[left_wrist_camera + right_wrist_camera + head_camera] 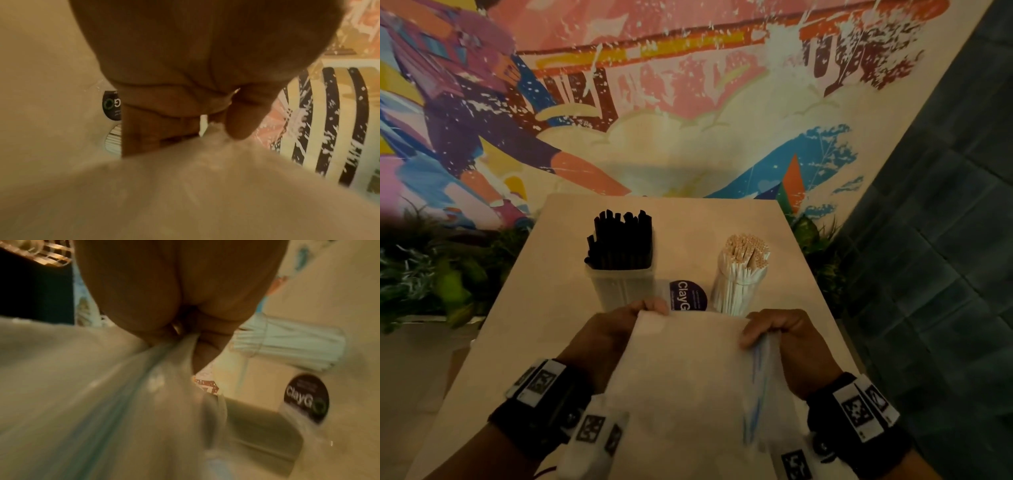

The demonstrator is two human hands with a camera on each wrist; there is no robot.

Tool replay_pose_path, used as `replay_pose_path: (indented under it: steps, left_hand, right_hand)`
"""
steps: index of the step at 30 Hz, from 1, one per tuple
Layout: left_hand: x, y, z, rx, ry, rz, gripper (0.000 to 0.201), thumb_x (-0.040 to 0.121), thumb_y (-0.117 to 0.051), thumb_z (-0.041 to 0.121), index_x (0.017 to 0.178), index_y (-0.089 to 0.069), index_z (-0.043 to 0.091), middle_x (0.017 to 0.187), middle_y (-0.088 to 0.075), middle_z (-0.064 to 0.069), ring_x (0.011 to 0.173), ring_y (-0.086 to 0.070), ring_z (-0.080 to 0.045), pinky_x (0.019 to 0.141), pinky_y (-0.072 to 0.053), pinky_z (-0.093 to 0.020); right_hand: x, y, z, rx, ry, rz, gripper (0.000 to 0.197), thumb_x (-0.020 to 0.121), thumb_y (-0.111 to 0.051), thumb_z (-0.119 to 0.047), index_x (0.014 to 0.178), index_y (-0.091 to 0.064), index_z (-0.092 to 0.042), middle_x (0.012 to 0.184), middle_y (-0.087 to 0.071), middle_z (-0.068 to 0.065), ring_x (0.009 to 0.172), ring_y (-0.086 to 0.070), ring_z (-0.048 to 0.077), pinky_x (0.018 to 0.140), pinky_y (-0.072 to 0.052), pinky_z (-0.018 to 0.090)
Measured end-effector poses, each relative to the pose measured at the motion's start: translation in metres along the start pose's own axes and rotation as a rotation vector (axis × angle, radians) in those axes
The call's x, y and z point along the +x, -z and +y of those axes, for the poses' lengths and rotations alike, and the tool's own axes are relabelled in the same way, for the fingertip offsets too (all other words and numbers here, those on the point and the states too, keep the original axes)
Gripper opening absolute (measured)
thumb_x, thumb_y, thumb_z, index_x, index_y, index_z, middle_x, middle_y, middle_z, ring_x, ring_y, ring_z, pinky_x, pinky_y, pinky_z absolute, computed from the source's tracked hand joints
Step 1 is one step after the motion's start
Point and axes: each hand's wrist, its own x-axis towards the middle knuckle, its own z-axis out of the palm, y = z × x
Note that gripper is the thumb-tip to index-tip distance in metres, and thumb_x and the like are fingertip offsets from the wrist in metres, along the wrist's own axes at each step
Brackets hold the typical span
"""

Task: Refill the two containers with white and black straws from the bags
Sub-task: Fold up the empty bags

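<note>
At six o'clock on the table (517, 325), left hand (606, 337) and right hand (787, 342) pinched the white bag (688, 377) by its top corners. Black straws (621, 240) at eleven, white straws (743, 270) at one; both containers looked full. Next, I'd guess, opening the bag's mouth.

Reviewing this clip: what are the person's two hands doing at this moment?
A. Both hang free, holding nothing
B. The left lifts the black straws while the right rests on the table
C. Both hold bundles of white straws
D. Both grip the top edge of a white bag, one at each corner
D: the left hand and right hand each pinch a top corner of the white bag, in front of the black straws and white straws.
</note>
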Motion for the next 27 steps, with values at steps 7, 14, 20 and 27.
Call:
replay_pose_path:
  steps: [7,14,20,27]
  left_hand:
    - [-0.002,0.0,-0.015,0.27,0.182,-0.193,0.043,0.067,-0.077,0.023,0.109,-0.067,0.017,0.103,-0.072,-0.008,0.097,-0.068,-0.025,0.082,-0.057,-0.04]
    - [-0.002,0.005,-0.023,0.387,-0.179,0.007,0.05,0.06,-0.077,0.021,0.108,-0.064,0.016,0.101,-0.073,-0.003,0.091,-0.069,-0.022,0.069,-0.057,-0.026]
    - [-0.005,0.01,-0.022,0.194,-0.15,-0.082,0.054,0.058,-0.078,0.02,0.109,-0.065,0.009,0.105,-0.07,-0.019,0.096,-0.067,-0.036,0.077,-0.057,-0.045]
    - [-0.007,0.037,-0.024,-0.032,0.025,-0.108,0.07,0.038,-0.092,0.028,0.102,-0.07,0.013,0.105,-0.069,-0.02,0.094,-0.067,-0.038,0.071,-0.058,-0.043]
  right_hand:
    - [0.003,0.016,0.016,-0.309,0.108,-0.012,0.06,0.064,-0.042,0.019,0.067,-0.074,-0.031,0.078,-0.068,-0.011,0.074,-0.064,0.013,0.072,-0.051,0.024]
    - [-0.008,0.028,0.006,0.064,-0.347,0.103,0.107,0.048,-0.088,-0.037,0.141,-0.037,-0.037,0.136,-0.055,-0.005,0.123,-0.054,0.017,0.094,-0.049,0.039]
    - [0.005,-0.034,0.039,0.222,-0.437,0.117,0.062,0.052,-0.083,-0.017,0.112,-0.068,-0.013,0.103,-0.071,0.013,0.094,-0.069,0.028,0.073,-0.057,0.036]
    - [0.005,-0.066,0.051,0.373,-0.456,0.151,0.049,0.061,-0.072,0.002,0.11,-0.066,0.002,0.102,-0.069,0.024,0.093,-0.067,0.039,0.074,-0.056,0.043]
